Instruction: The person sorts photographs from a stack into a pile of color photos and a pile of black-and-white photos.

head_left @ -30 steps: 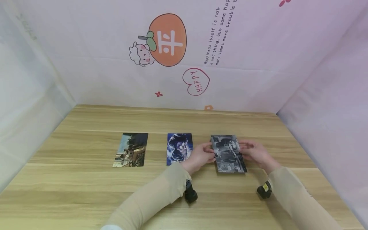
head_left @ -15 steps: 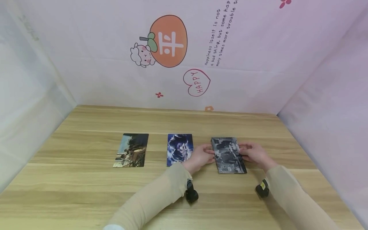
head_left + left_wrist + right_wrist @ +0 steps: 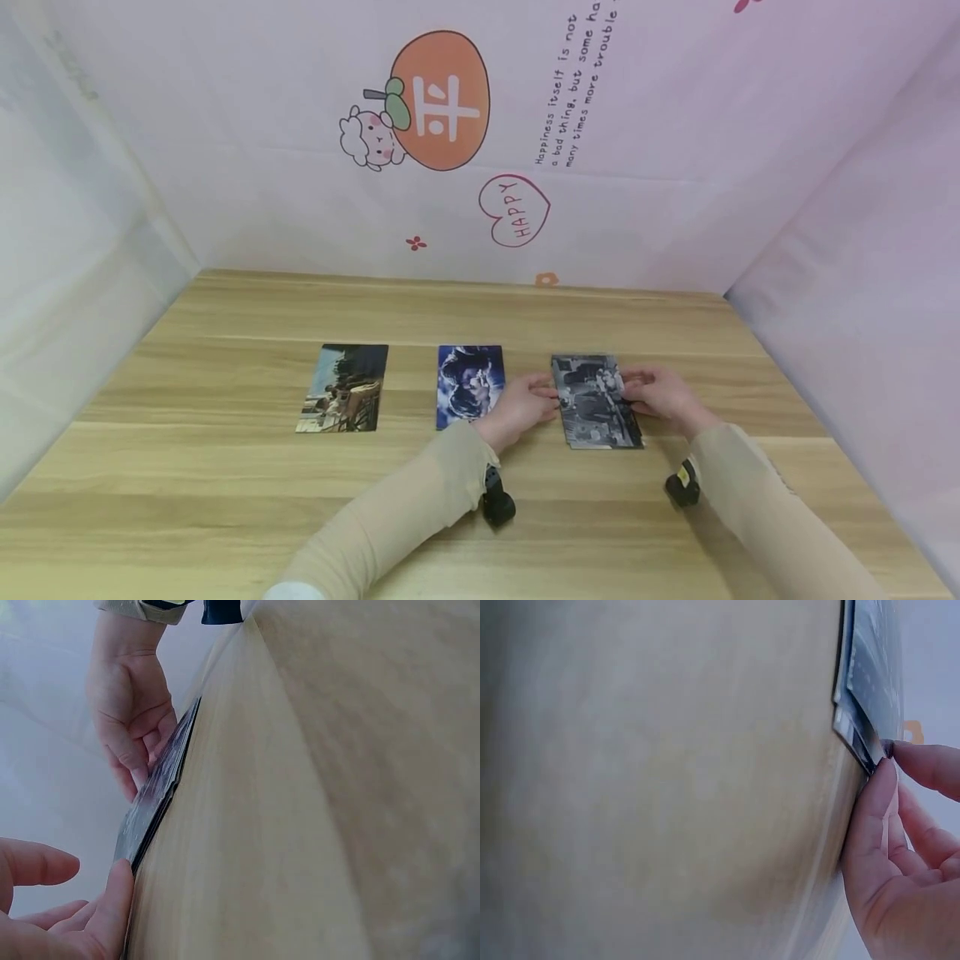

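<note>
A small stack of photo cards (image 3: 596, 404), a black-and-white picture on top, lies on the table between both hands. Its cards are slightly out of line at the lower corner, as the right wrist view shows. The left hand (image 3: 522, 406) is at the stack's left side; in the left wrist view its thumb (image 3: 112, 904) touches the edge while the index finger extends free. On the opposite side, the right hand (image 3: 660, 396) pinches the edge between thumb and index finger (image 3: 922, 763). Left of them lie a blue-and-white photo card (image 3: 468, 383), partly behind the left hand, and a coloured photo card (image 3: 345, 387).
The wood-grain table (image 3: 225, 500) ends at a printed white cloth backdrop (image 3: 300, 217), with cloth at both sides. Black wrist cameras hang below the left sleeve (image 3: 397, 492) and the right sleeve (image 3: 765, 500).
The top black-and-white photo card, earlier slightly raised at its lower edge, now lies flat on the stack. Both hands stay at its sides; the right wrist has shifted slightly left.
</note>
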Tool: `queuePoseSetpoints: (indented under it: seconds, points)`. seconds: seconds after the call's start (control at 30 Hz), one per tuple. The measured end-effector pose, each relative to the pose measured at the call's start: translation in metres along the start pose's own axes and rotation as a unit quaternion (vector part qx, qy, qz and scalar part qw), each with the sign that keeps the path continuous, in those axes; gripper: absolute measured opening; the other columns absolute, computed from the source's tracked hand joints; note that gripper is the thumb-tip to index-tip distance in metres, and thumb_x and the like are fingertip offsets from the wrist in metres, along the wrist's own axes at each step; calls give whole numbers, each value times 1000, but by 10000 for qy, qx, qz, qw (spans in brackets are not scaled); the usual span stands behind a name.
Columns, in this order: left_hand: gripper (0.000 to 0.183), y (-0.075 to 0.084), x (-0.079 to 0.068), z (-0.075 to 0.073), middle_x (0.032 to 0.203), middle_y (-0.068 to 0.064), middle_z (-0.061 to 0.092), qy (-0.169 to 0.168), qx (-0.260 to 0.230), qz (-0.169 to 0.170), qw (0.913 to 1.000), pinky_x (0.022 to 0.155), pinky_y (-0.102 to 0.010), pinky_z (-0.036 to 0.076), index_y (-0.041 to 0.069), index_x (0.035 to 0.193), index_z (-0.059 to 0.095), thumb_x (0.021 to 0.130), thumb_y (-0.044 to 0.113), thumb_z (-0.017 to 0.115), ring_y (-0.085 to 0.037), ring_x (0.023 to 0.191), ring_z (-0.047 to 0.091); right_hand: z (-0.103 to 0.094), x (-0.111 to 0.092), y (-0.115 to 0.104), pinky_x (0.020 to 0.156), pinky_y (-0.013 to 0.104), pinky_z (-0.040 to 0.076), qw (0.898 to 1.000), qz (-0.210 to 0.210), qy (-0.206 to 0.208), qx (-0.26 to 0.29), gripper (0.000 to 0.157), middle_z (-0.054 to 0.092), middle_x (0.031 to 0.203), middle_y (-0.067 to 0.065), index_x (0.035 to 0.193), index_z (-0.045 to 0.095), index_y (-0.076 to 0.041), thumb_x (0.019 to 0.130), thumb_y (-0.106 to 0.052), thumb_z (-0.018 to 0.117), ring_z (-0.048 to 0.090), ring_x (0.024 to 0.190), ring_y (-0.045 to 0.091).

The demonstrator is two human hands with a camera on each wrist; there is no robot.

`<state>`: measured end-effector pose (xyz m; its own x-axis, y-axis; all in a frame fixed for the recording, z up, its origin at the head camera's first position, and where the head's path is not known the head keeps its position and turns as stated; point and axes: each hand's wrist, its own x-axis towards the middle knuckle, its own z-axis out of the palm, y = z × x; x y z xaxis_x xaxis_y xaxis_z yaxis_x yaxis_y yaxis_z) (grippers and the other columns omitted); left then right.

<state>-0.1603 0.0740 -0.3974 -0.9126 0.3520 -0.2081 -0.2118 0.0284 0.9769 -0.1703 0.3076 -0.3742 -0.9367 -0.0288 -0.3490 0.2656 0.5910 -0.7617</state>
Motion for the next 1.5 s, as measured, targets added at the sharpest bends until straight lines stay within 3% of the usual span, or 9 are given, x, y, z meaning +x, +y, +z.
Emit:
queuePoseSetpoints:
  seconds: [0.37, 0.73, 0.9, 1.2, 1.5]
  points:
    - [49, 2, -2, -1, 125, -24, 57, -85, -81, -20, 9999, 85, -32, 55, -7, 137, 42, 89, -12, 49, -30, 110, 61, 1, 2, 1, 85, 31, 55, 9999, -71, 87, -77, 48, 54, 121, 32, 131, 43, 13, 88, 0, 58, 60, 95, 16]
    - [46, 2, -6, -3, 120, -23, 59, -124, 163, 78, 9998, 84, -30, 56, -8, 134, 46, 89, -4, 56, -28, 102, 65, 2, -3, -4, 80, 28, 56, 9997, -80, 204, 123, 46, 58, 120, 30, 129, 44, 15, 89, -1, 59, 61, 88, 8]
    - [44, 5, -7, -6, 117, -22, 61, -81, 308, 122, 9994, 83, -30, 56, -6, 132, 48, 89, -3, 56, -28, 100, 65, 0, -9, -8, 81, 29, 56, 9994, -220, 246, 111, 48, 51, 127, 34, 131, 40, 16, 91, -3, 57, 62, 91, 13]
    - [49, 13, -15, -19, 120, -20, 62, -95, 451, 258, 9986, 83, -33, 56, -3, 132, 49, 85, 1, 63, -31, 99, 65, 2, -26, -28, 90, 43, 51, 9966, -697, 355, -270, 52, 50, 128, 32, 136, 41, 8, 94, -18, 57, 59, 105, 35]
    - [48, 16, -24, -38, 126, -20, 58, -300, 348, 389, 9982, 88, -35, 54, -2, 135, 46, 89, 4, 58, -35, 109, 60, 17, -26, -35, 96, 38, 49, 9947, -960, -96, 361, 51, 49, 130, 31, 138, 38, 9, 95, -14, 53, 55, 114, 34]
